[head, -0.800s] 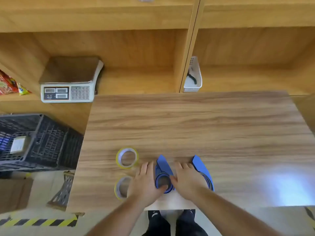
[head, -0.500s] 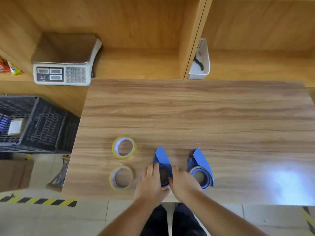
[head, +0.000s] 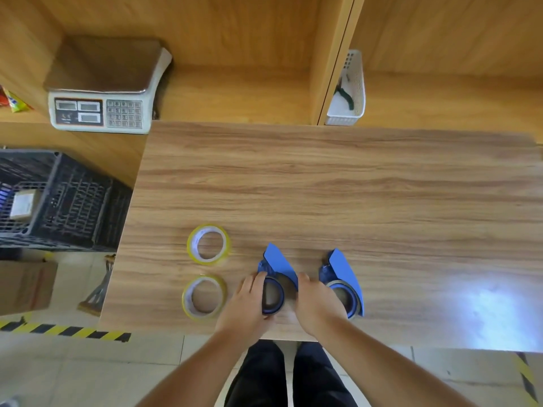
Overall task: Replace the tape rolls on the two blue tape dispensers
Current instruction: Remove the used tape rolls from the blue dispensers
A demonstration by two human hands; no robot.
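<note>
Both hands close on the left dispenser (head: 276, 277) near the front edge of the tabletop (head: 323, 186): the left hand (head: 249, 304) wraps its fingers against the left side of the round hub, the right hand (head: 314, 301) presses the right side, so the grip is a two-handed clamp on that one dispenser. How tightly it is squeezed cannot be told. Just right of it, partly behind the right hand, sits the second dispenser (head: 342, 277). Left of the held dispenser lie two yellow tape rolls (head: 208, 244), flat and one beyond the other. Each dispenser's long axis runs from the hub near the person to a pointed blue tip aimed away and slightly left. Likely risks: the old core sticks and the dispenser slides off the near edge, or a finger catches the cutting edge.
</note>
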